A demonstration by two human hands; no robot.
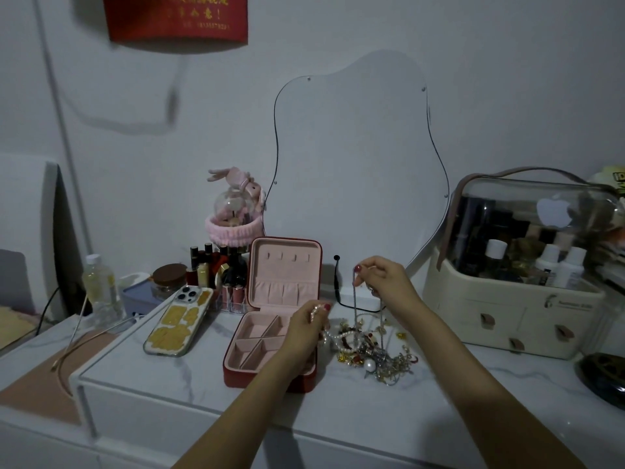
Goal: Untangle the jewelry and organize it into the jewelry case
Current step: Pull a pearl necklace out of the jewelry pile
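Fingers (316, 311) of the left hand (304, 328) pinch a pearl strand (333, 336) over the open jewelry case (270, 336). Right of the case, the tangled pile (375, 350) lies on the surface (203, 370). Above it, the right hand (382, 279) pinches a silver chain (355, 309) that hangs into the heap. Pulling either piece harder could tighten knots or drag loose pieces off the edge.

1 jewelry case (270, 336), 1 jewelry pile (372, 346), 1 phone (177, 321), 2 hands, 1 mirror (355, 157).
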